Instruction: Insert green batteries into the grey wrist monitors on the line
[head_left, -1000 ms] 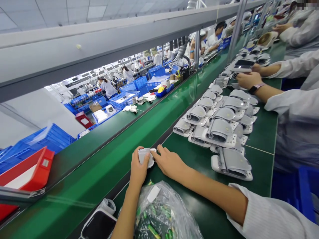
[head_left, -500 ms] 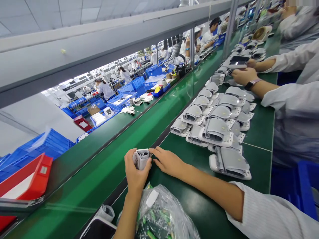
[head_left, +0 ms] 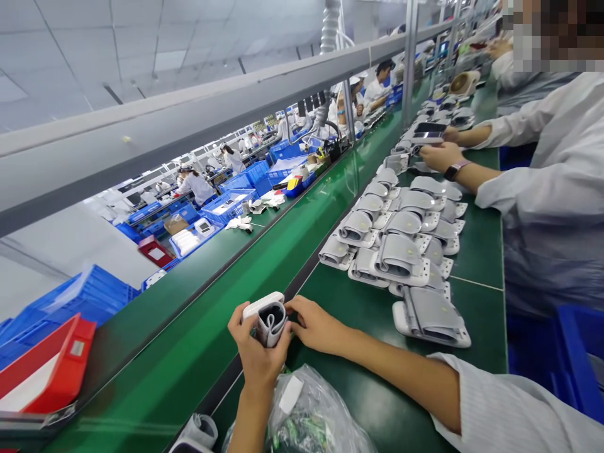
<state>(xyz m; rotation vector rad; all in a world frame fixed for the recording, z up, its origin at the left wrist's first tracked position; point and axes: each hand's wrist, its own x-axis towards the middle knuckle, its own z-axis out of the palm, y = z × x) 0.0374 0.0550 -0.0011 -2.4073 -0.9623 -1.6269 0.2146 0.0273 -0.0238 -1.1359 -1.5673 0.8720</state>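
Observation:
My left hand (head_left: pixel 258 352) is wrapped round a wrist blood pressure monitor (head_left: pixel 264 304), which has a white case and a rolled grey cuff. The monitor is held up over the bench edge, its cuff end facing me. My right hand (head_left: pixel 317 326) meets its right side with thumb and forefinger bent close together. Whatever lies between those fingertips is hidden. Below my hands sits a clear plastic bag (head_left: pixel 325 415) of small green pieces, with a white piece (head_left: pixel 291 394) on top. Part of another monitor (head_left: pixel 201 433) shows at the bottom edge.
Many similar monitors (head_left: pixel 401 251) lie stacked on the green bench to my right. Beyond them, a co-worker's hands (head_left: pixel 441 154) hold a monitor. A green conveyor belt (head_left: pixel 207 314) runs along the left. A red bin (head_left: pixel 51 365) and blue crates (head_left: pixel 89 292) stand past it.
The monitor has tilted, so more of its white case and cuff opening shows. My right thumb and fingers have drawn closer together at its side. The camera view has shifted slightly.

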